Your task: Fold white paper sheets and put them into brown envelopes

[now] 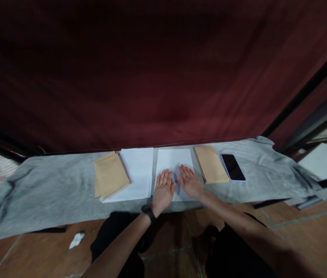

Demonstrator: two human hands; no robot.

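A single white sheet (173, 156) lies on the grey cloth, and both of my hands rest flat on it. My left hand (163, 191) has its fingers stretched out and wears a dark wristband. Just to its right, my right hand (191, 182) is also laid flat with its fingers extended. To the left is a stack of white paper (140, 173), partly covered by brown envelopes (111, 175). More brown envelopes (212, 165) lie right of the sheet. Neither hand holds anything.
A phone (233, 167) with a purple edge lies beside the right envelopes. The grey cloth (56, 189) covers a narrow surface against a dark red curtain (157, 77). A white scrap (77, 240) is on the tiled floor. White boards (325, 164) stand at the far right.
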